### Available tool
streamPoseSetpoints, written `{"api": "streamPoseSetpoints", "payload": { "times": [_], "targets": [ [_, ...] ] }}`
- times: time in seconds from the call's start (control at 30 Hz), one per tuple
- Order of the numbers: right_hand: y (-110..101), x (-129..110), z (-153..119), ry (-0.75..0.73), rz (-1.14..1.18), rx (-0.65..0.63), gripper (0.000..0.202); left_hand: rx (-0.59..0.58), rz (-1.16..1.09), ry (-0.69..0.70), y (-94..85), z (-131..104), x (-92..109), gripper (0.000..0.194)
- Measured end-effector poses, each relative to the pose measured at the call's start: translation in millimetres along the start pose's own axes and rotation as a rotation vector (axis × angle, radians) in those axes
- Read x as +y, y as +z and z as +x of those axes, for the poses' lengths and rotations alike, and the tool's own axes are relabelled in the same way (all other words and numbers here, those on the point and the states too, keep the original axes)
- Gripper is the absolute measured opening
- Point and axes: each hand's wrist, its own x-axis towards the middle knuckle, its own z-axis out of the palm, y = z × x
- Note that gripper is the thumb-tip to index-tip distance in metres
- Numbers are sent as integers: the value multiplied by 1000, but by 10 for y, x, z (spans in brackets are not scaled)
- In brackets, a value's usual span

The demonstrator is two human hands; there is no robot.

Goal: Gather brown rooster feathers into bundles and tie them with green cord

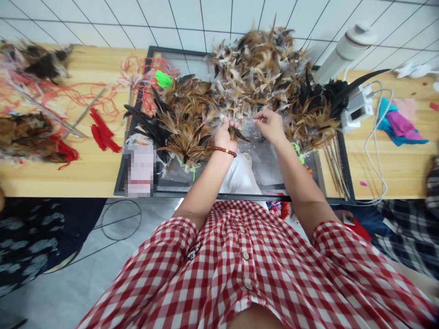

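My left hand (225,133), palm up with curled fingers, is closed on some feathers; a dark feather (240,134) sticks out of it to the right. Just to its right, my right hand (270,125) is closed in a pinch near the edge of the feather pile, and whatever its fingertips hold is too small to make out. Behind both hands rises a big heap of loose brown and white feathers (260,68). Left of my left hand lies a bunch of brown feathers (188,123); another brown bunch (313,121) lies beyond my right wrist.
A black-framed glass tray (219,195) lies under the feathers. Thin sticks (334,169) lie at its right, near a white power adapter (356,109) with a cable. A white cylinder (345,52) stands behind. Red yarn (102,131) lies left. People sit on both sides.
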Motion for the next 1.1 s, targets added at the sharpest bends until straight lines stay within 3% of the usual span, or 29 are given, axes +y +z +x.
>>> {"api": "streamPoseSetpoints", "payload": {
  "times": [0.1, 0.3, 0.4, 0.5, 0.63, 0.8, 0.93, 1.1],
  "targets": [
    [146, -172, -1, -73, -232, -65, 12, -1, 24, 9, 0, -11, -2, 31],
    [383, -342, 23, -28, -487, -84, 21, -23, 42, 47, 2, 11, -32, 29],
    [293, -272, -9, -37, -467, -121, 17, -24, 68, 50, -4, 11, -36, 31],
    [68, -162, -32, -25, -387, -150, 14, -11, 92, 55, -4, -7, -38, 32],
    [-157, 8, 177, 27, -346, 74, 18, -1, 93, 38, 16, -53, -40, 29],
    [-59, 220, 736, -18, -383, 209, 42, -39, 69, 30, 41, -105, -56, 25],
    [-76, 229, 938, -72, -252, 214, 45, -68, 69, 5, 26, -99, -83, 18],
    [-387, 14, 660, -35, 258, 147, 20, -97, 31, 7, 14, -69, -76, 18]
  ]
}}
